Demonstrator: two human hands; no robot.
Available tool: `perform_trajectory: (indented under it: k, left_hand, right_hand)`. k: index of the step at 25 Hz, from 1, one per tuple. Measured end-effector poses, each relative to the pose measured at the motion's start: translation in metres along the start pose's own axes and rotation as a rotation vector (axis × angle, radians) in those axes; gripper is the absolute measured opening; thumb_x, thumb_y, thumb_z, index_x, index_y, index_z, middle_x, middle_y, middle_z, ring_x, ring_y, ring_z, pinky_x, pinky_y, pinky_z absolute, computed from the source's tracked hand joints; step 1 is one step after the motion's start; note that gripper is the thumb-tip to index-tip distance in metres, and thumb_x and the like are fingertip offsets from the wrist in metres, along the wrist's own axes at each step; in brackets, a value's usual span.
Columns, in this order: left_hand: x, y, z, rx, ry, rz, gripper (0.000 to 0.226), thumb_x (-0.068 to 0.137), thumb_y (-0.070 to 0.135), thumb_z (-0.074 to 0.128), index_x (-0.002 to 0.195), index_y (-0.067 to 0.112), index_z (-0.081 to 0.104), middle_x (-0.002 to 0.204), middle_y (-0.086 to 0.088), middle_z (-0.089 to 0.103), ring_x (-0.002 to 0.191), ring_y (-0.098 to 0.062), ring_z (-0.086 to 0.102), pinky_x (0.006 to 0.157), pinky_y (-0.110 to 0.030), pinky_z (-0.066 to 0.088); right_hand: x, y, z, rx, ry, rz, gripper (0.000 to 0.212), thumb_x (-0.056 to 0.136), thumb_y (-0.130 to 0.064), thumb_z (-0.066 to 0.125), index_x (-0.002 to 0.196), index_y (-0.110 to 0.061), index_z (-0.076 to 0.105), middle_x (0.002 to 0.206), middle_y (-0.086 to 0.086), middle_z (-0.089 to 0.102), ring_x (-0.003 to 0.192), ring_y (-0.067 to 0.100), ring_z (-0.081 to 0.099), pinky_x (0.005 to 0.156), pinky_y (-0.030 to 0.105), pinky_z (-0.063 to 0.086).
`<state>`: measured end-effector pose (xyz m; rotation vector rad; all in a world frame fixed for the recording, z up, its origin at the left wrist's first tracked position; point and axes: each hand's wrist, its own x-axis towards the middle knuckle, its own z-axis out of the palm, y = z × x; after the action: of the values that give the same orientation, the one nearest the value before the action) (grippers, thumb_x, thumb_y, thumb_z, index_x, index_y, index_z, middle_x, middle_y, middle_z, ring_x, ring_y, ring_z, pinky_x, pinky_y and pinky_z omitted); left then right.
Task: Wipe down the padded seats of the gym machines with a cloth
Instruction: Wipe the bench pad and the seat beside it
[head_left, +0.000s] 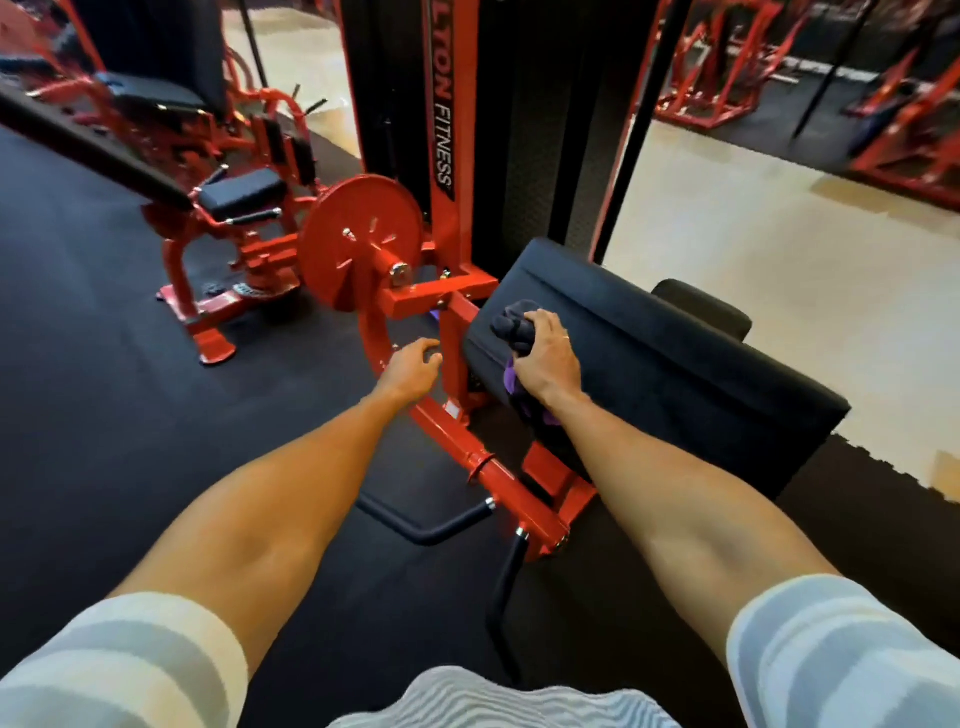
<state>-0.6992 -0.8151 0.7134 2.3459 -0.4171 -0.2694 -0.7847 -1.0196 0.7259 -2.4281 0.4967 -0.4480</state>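
Right hand (545, 353) grips a bunched cloth (511, 326), fingers curled round it, knuckles up; cloth is dark on top with a purple part hanging under the wrist. Cloth sits on the near-left end of the black padded seat (675, 358), pressed against the pad surface close to its left edge. Left hand (410, 366) is apart from the cloth, fingers loosely curled and holding nothing, just beside the red upright post (454, 338) of the machine frame; cannot tell if the fingertips touch the post. Seat is tilted, running from centre toward the lower right. A black roller pad (701, 309) lies just behind the seat. Left of the seat, a red round disc (358, 239) is mounted on the frame, with the black weight tower (441, 104) lettered "FITNESS" rising behind it. Two black curved handles (441, 530) stick out from the red bar low in the frame. Further left stands another red machine with a small black pad (241, 195). Black rubber floor (104, 364) under the machines, beige floor (779, 234) to the right. Both forearms bare, light striped sleeves at the bottom edge.
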Motion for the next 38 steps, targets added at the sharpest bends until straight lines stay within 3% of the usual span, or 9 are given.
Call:
perform_trajectory:
  k: [9, 12, 15, 17, 20, 23, 30, 33, 38]
  left_hand:
    - [0.151, 0.053, 0.068, 0.009, -0.237, 0.415, 0.049, 0.103, 0.017, 0.052, 0.150, 0.006, 0.044, 0.158, -0.013, 0.040, 0.148, -0.026, 0.035, 0.122, -0.033, 0.023]
    - [0.197, 0.066, 0.081, 0.026, -0.266, 0.580, 0.052, 0.101, 0.014, 0.053, 0.152, 0.005, 0.042, 0.160, -0.013, 0.036, 0.150, -0.026, 0.031, 0.124, -0.034, 0.020]
    - [0.247, 0.071, 0.078, 0.062, -0.254, 0.731, 0.049, 0.100, 0.010, 0.051, 0.148, 0.005, 0.047, 0.155, -0.014, 0.042, 0.145, -0.029, 0.036, 0.122, -0.034, 0.023]
    - [0.277, 0.079, 0.076, 0.116, -0.196, 0.880, 0.048, 0.099, 0.011, 0.048, 0.147, 0.002, 0.048, 0.155, -0.017, 0.043, 0.144, -0.032, 0.037, 0.123, -0.040, 0.026]
    - [0.314, 0.096, 0.088, 0.190, -0.174, 1.113, 0.057, 0.097, 0.024, 0.036, 0.147, -0.001, 0.046, 0.153, -0.019, 0.046, 0.143, -0.036, 0.041, 0.122, -0.048, 0.026]
    - [0.326, 0.110, 0.106, 0.208, -0.145, 1.180, 0.055, 0.102, 0.028, 0.033, 0.150, 0.005, 0.044, 0.153, -0.013, 0.048, 0.146, -0.028, 0.038, 0.124, -0.047, 0.020]
    - [0.342, 0.111, 0.124, 0.075, -0.031, 1.285, 0.046, 0.104, 0.026, 0.041, 0.146, 0.012, 0.052, 0.147, -0.005, 0.055, 0.139, -0.023, 0.047, 0.122, -0.043, 0.025]
    - [0.348, 0.108, 0.127, 0.060, -0.067, 1.290, 0.047, 0.104, 0.025, 0.038, 0.146, 0.010, 0.051, 0.147, -0.007, 0.055, 0.139, -0.024, 0.046, 0.122, -0.044, 0.025]
    - [0.348, 0.110, 0.124, 0.055, -0.094, 1.279, 0.045, 0.104, 0.024, 0.040, 0.145, 0.011, 0.052, 0.145, -0.007, 0.056, 0.138, -0.024, 0.047, 0.121, -0.046, 0.025]
  right_hand:
    - [0.078, 0.041, 0.009, -0.104, 0.332, 0.200, 0.067, 0.081, -0.008, 0.073, 0.142, -0.013, 0.046, 0.162, 0.006, 0.032, 0.151, 0.029, 0.026, 0.116, 0.047, 0.037]
    - [0.102, 0.050, 0.031, -0.198, 0.387, 0.290, 0.073, 0.084, -0.035, 0.075, 0.145, -0.010, 0.044, 0.164, 0.009, 0.028, 0.154, 0.032, 0.018, 0.121, 0.050, 0.029]
    - [0.127, 0.031, 0.065, -0.342, 0.424, 0.376, 0.088, 0.086, -0.067, 0.051, 0.151, -0.009, 0.041, 0.166, 0.012, 0.023, 0.156, 0.035, 0.008, 0.127, 0.051, 0.006]
    - [0.155, 0.018, 0.073, -0.363, 0.442, 0.417, 0.080, 0.089, -0.062, 0.043, 0.152, -0.012, 0.042, 0.167, 0.010, 0.022, 0.157, 0.033, 0.007, 0.127, 0.052, 0.005]
    - [0.180, 0.021, 0.064, -0.415, 0.410, 0.403, 0.063, 0.091, -0.038, 0.054, 0.149, -0.013, 0.048, 0.168, 0.007, 0.024, 0.157, 0.032, 0.011, 0.126, 0.053, 0.012]
    - [0.173, 0.047, 0.046, -0.537, 0.439, 0.387, 0.057, 0.091, -0.030, 0.060, 0.146, -0.018, 0.052, 0.167, 0.004, 0.026, 0.156, 0.031, 0.015, 0.126, 0.052, 0.016]
    - [0.168, 0.062, 0.028, -0.499, 0.803, 0.718, 0.049, 0.095, -0.029, 0.063, 0.141, -0.015, 0.056, 0.165, 0.006, 0.032, 0.155, 0.035, 0.017, 0.124, 0.056, 0.021]
    - [0.205, 0.034, 0.059, -0.549, 0.673, 0.662, 0.058, 0.096, -0.051, 0.051, 0.145, -0.019, 0.053, 0.165, 0.005, 0.031, 0.157, 0.032, 0.013, 0.127, 0.051, 0.013]
    - [0.159, 0.063, 0.031, -0.649, 0.554, 0.526, 0.056, 0.094, -0.026, 0.065, 0.147, -0.019, 0.051, 0.166, 0.005, 0.029, 0.156, 0.032, 0.017, 0.125, 0.049, 0.022]
